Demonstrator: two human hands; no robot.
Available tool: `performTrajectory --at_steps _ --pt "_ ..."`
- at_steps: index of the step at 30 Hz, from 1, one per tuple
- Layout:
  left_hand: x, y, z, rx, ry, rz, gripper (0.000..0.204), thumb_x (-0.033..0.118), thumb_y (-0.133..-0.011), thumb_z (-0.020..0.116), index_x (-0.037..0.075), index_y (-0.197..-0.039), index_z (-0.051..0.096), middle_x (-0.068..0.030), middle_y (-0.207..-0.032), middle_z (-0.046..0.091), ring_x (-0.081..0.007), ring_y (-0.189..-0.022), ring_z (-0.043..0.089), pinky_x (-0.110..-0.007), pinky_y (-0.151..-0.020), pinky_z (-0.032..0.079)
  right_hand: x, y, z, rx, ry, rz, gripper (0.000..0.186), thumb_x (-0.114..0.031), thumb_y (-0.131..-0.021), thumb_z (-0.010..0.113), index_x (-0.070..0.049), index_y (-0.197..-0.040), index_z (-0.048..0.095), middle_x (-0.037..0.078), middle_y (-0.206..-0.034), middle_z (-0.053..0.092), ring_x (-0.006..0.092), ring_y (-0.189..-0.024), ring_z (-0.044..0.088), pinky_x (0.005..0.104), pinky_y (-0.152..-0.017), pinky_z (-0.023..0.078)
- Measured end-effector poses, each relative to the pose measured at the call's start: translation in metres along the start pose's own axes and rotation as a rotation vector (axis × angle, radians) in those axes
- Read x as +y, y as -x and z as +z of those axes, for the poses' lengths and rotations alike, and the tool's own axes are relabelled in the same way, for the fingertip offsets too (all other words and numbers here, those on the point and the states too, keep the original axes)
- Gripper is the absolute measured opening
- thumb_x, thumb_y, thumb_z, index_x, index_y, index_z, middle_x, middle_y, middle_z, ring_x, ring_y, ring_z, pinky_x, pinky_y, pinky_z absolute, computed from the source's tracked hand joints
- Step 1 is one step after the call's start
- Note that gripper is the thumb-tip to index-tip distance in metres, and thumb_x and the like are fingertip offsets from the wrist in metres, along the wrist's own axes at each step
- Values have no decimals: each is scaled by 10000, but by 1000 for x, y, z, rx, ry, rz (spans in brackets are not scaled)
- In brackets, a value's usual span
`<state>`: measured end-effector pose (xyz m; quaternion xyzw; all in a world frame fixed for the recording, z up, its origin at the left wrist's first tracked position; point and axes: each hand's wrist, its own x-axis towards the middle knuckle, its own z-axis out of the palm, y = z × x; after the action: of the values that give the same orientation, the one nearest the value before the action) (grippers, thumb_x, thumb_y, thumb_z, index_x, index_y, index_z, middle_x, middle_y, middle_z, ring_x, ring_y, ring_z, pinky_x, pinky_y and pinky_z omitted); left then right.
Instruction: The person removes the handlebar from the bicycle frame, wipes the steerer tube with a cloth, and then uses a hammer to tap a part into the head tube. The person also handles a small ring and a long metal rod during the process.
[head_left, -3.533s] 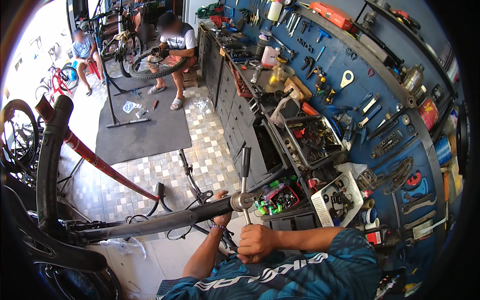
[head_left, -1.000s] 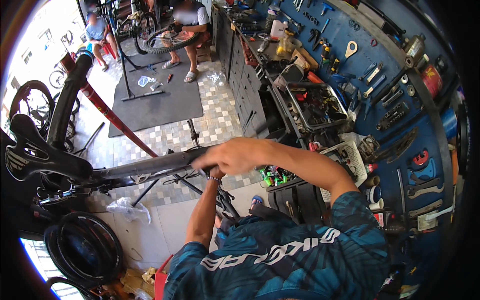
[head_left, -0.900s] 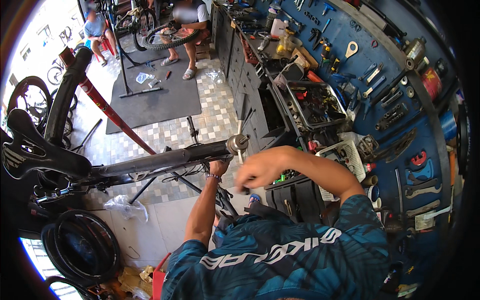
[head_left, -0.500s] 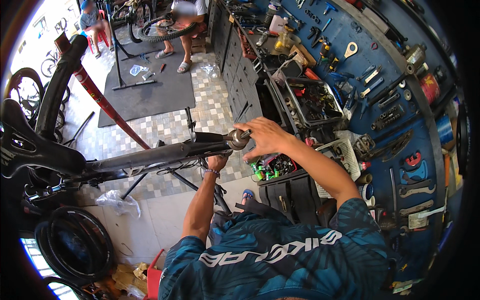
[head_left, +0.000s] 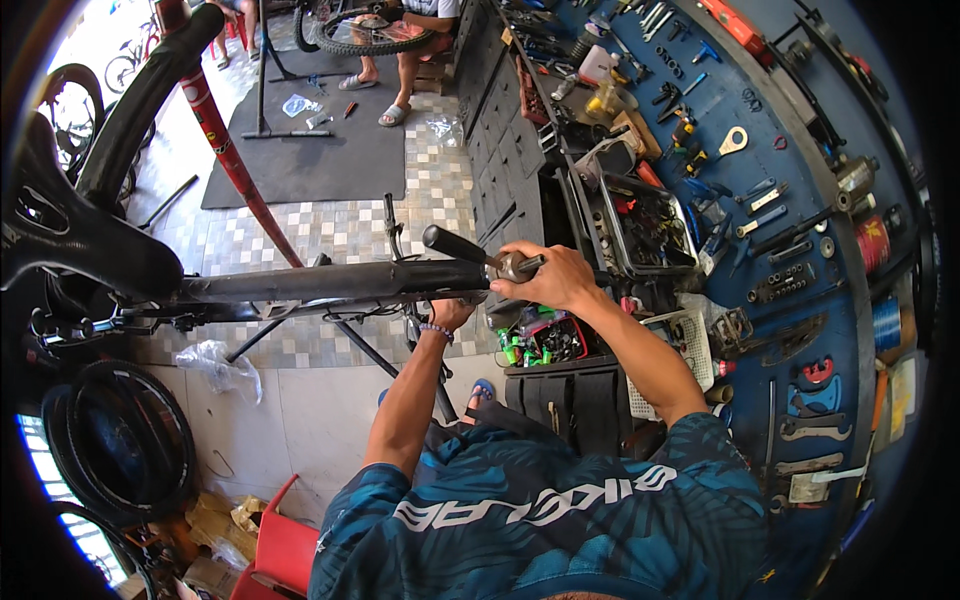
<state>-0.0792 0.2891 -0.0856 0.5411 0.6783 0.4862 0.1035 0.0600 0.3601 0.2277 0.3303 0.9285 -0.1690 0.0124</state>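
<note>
A black bicycle frame [head_left: 320, 284] runs from the left to the middle, a black saddle [head_left: 80, 230] at its left end. At its right end sits a round metal press tool [head_left: 513, 266] with a threaded rod and a black handle [head_left: 452, 243] angled up to the left. My right hand [head_left: 562, 274] is closed around the metal end of this tool, thumb on the near side. Just below the tube my left hand [head_left: 450, 314], a beaded bracelet on its wrist, is curled at the frame's underside; its fingertips and what they grip are hidden.
Along the right, a blue workbench [head_left: 740, 330] carries spanners and a tool tray [head_left: 648, 228]. Beside my right forearm are a white basket [head_left: 684, 352] and a bin of small parts [head_left: 545, 340]. Tyres [head_left: 120, 440] and a red chair [head_left: 285, 545] stand lower left. Another person handles a wheel [head_left: 370, 40] beyond.
My right hand has gone from loosely spread fingers beside the tool to a closed grip on it. The black handle has swung upward and away. The view has shifted slightly.
</note>
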Motion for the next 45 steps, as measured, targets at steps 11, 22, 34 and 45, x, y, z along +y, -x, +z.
performTrajectory --at_steps 11,22,34,45 --pt "-19 3 -1 -100 -80 -110 402 318 -970 750 118 -1318 719 -142 -1325 728 -359 -1260 650 -515 -1110 457 -5 8 -56 87 -54 0 738 -801 -750 776 -202 -1181 763 43 -790 756 315 -791 760 428 -679 562" --pt "-26 4 0 -75 -8 -60 400 321 -1005 695 103 -1340 711 -175 -1378 702 -385 -1288 633 -524 -1133 451 -11 25 -113 144 -86 18 734 -744 -768 793 -128 -1168 775 41 -806 750 224 -783 734 380 -710 546" --pt "-10 16 -11 -94 149 -88 305 198 -921 726 85 -1203 756 -179 -1217 760 -375 -1128 706 -456 -994 553 -2 103 -219 354 -424 -16 388 -365 -919 813 -22 -1095 770 -8 -894 716 76 -829 632 259 -734 501" --pt "92 71 6 -598 608 19 342 312 -896 846 27 -1002 689 -139 -930 753 -302 -859 724 -412 -795 571 12 318 -128 1071 -652 553 488 -481 -963 753 -43 -1179 751 -73 -700 575 -2 -532 455 191 -444 284"
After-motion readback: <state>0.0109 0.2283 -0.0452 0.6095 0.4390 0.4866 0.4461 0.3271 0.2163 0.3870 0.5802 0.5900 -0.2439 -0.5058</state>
